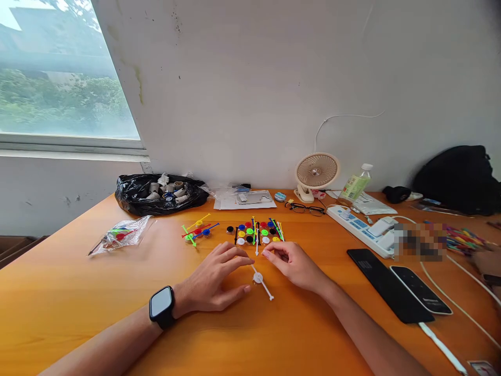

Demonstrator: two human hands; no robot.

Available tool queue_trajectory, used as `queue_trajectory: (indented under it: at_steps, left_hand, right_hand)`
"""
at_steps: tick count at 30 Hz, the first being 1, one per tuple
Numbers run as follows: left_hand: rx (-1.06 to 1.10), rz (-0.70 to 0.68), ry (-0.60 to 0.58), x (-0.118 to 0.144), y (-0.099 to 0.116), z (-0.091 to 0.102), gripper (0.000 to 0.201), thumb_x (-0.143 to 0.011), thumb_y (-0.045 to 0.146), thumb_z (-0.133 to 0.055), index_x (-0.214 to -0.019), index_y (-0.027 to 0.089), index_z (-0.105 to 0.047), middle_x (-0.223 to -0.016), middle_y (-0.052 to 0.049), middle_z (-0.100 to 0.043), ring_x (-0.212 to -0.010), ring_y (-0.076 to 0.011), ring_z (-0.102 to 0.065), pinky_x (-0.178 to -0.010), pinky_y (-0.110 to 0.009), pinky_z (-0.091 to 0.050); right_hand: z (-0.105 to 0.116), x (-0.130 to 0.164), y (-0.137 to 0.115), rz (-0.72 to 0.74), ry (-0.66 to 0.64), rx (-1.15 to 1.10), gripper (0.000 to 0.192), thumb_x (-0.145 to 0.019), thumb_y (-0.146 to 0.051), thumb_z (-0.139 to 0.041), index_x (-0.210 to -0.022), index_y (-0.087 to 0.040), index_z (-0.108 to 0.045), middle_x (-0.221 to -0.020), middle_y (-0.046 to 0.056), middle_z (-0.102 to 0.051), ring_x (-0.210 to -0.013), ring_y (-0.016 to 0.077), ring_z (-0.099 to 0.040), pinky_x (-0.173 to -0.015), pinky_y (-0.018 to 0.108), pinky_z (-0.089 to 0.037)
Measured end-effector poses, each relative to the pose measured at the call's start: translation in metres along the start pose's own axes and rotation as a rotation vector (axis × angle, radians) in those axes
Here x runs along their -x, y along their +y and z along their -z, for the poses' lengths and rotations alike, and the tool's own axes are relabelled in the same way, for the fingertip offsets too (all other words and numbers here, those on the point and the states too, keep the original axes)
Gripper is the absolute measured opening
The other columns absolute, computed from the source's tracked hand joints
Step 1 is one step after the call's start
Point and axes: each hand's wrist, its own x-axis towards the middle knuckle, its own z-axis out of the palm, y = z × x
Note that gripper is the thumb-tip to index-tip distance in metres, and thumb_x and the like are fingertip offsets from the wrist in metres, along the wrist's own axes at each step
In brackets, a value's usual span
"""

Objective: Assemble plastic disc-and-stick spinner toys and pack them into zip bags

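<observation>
A white arrow spinner (258, 278) stands on the table in front of me, its arrow slanting over a round base. My left hand (219, 277), with a watch on the wrist, has its fingers stretched and thumb apart; the index fingertip is at the arrow's far end, perhaps touching it. To the right, my right hand (295, 263) is closed in a pinch near that end; anything between the fingertips is hidden. Beyond the hands are rows of coloured round bases (242, 234) with arrows laid beside them. Several assembled coloured spinners (199, 231) stand to their left.
At left lie a clear bag of coloured parts (120, 235) and a black plastic bag (129, 196) holding cardboard tubes. A fan (317, 171), glasses (305, 209) and a bottle (355, 185) stand behind. Along the right are a power strip (358, 230), a black phone (385, 282) and cables.
</observation>
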Motion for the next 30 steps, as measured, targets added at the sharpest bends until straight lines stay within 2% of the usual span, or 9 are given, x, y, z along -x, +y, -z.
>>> queue_trajectory:
  at_steps: [4, 7, 10, 12, 13, 16, 21, 25, 30]
  left_hand:
    - [-0.009, -0.017, -0.071, 0.001, 0.003, -0.003, 0.049, -0.095, 0.041, -0.068, -0.141, 0.027, -0.060, -0.139, -0.010, -0.064, -0.123, -0.0307, -0.055, -0.107, -0.049, -0.049]
    - [-0.027, -0.043, -0.106, 0.001, 0.007, -0.006, 0.054, -0.093, 0.044, -0.070, -0.144, 0.029, -0.059, -0.143, -0.009, -0.063, -0.126, -0.0327, -0.054, -0.108, -0.051, -0.047]
    - [-0.040, -0.099, -0.140, 0.000, 0.010, -0.009, 0.054, -0.094, 0.045, -0.069, -0.145, 0.029, -0.058, -0.142, -0.008, -0.066, -0.124, -0.0324, -0.057, -0.107, -0.051, -0.047]
    - [-0.050, -0.116, -0.139, -0.001, 0.010, -0.010, 0.044, -0.096, 0.042, -0.067, -0.138, 0.028, -0.063, -0.134, -0.007, -0.072, -0.117, -0.0296, -0.061, -0.103, -0.048, -0.049]
    - [-0.055, -0.111, -0.127, -0.002, 0.009, -0.011, 0.036, -0.097, 0.038, -0.066, -0.131, 0.028, -0.066, -0.127, -0.007, -0.075, -0.111, -0.0278, -0.063, -0.100, -0.047, -0.050]
    - [-0.067, -0.071, -0.070, 0.000, 0.001, -0.007, 0.014, -0.098, 0.026, -0.062, -0.108, 0.026, -0.072, -0.104, -0.004, -0.079, -0.097, -0.0234, -0.066, -0.089, -0.041, -0.052]
    - [-0.132, 0.009, 0.037, 0.008, -0.031, 0.013, 0.014, -0.096, 0.019, -0.060, -0.090, 0.024, -0.072, -0.086, -0.005, -0.076, -0.086, -0.0217, -0.066, -0.078, -0.036, -0.053]
    - [-0.241, 0.113, 0.095, 0.014, -0.052, 0.027, 0.015, -0.098, 0.023, -0.060, -0.093, 0.023, -0.074, -0.087, -0.006, -0.076, -0.086, -0.0227, -0.067, -0.082, -0.039, -0.053]
    - [-0.315, 0.186, 0.158, 0.015, -0.061, 0.025, 0.019, -0.098, 0.029, -0.062, -0.111, 0.024, -0.075, -0.099, -0.008, -0.079, -0.094, -0.0263, -0.070, -0.086, -0.042, -0.056]
  right_hand:
    - [-0.002, 0.000, 0.004, 0.021, 0.073, 0.095, 0.040, -0.105, -0.048, -0.050, -0.089, -0.020, -0.074, -0.071, 0.000, -0.066, -0.061, 0.0154, -0.053, -0.057, 0.027, -0.037]
    - [-0.006, 0.001, 0.008, 0.030, 0.094, 0.216, 0.030, -0.104, -0.041, -0.053, -0.108, -0.023, -0.077, -0.082, 0.002, -0.075, -0.066, 0.0180, -0.062, -0.063, 0.029, -0.045]
    - [-0.012, 0.003, 0.010, 0.095, 0.063, 0.250, 0.032, -0.105, -0.033, -0.051, -0.126, -0.026, -0.074, -0.110, 0.007, -0.080, -0.094, 0.0233, -0.073, -0.084, 0.034, -0.052]
    - [-0.014, 0.003, 0.009, 0.130, 0.038, 0.241, 0.035, -0.106, -0.032, -0.048, -0.132, -0.026, -0.071, -0.125, 0.009, -0.077, -0.110, 0.0254, -0.072, -0.094, 0.037, -0.052]
    - [-0.015, 0.004, 0.008, 0.135, 0.025, 0.241, 0.036, -0.106, -0.032, -0.048, -0.133, -0.026, -0.071, -0.127, 0.009, -0.076, -0.112, 0.0257, -0.071, -0.096, 0.037, -0.052]
    - [-0.015, 0.004, 0.006, 0.124, -0.007, 0.259, 0.032, -0.105, -0.032, -0.051, -0.127, -0.026, -0.073, -0.115, 0.007, -0.079, -0.101, 0.0242, -0.072, -0.088, 0.034, -0.052]
    - [-0.015, 0.004, 0.005, 0.119, -0.007, 0.299, 0.026, -0.104, -0.032, -0.053, -0.115, -0.024, -0.075, -0.096, 0.005, -0.077, -0.084, 0.0210, -0.068, -0.076, 0.031, -0.049]
    - [-0.015, 0.004, 0.005, 0.134, -0.011, 0.285, 0.025, -0.104, -0.033, -0.053, -0.111, -0.024, -0.075, -0.089, 0.003, -0.074, -0.079, 0.0195, -0.065, -0.073, 0.030, -0.047]
    - [-0.014, 0.005, 0.002, 0.149, -0.033, 0.250, 0.026, -0.105, -0.034, -0.052, -0.104, -0.024, -0.076, -0.088, 0.004, -0.074, -0.076, 0.0187, -0.064, -0.070, 0.030, -0.045]
